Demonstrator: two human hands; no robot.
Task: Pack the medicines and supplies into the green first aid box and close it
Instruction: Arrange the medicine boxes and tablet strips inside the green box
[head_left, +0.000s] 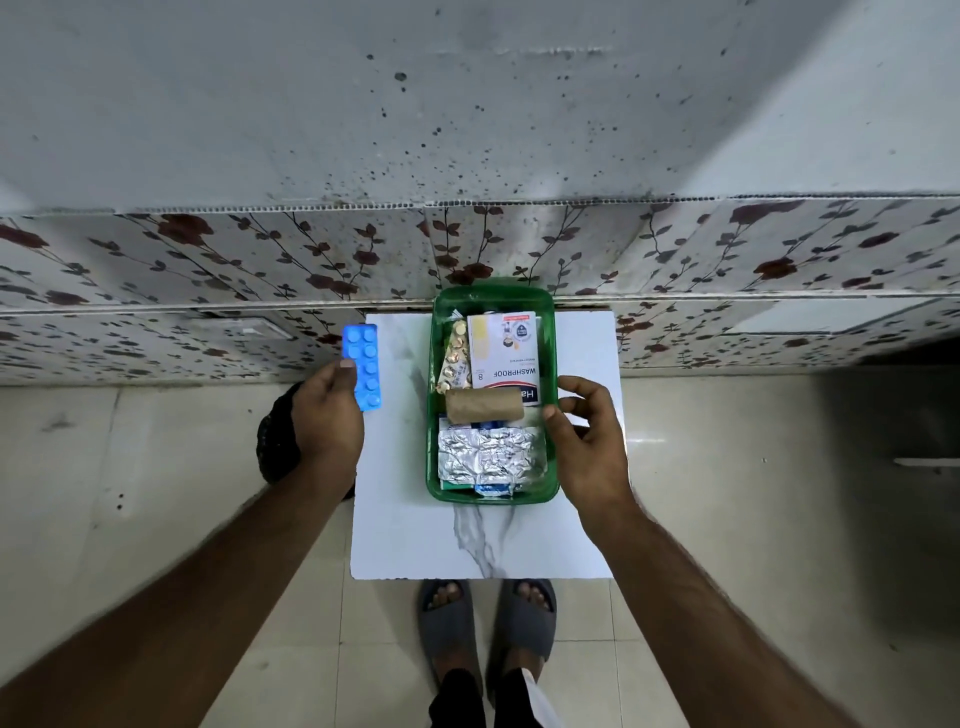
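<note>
Green first aid box (432, 415) is nearly packed — my left hand (327, 415) pinches the blue blister strip (363, 366), my right hand (584, 431), half-curled and empty, steadies its rim — lid not yet on.

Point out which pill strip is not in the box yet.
The blue pill strip, held in the left hand left of the green box. The gold strip and silver foil strip already lie inside.
</note>
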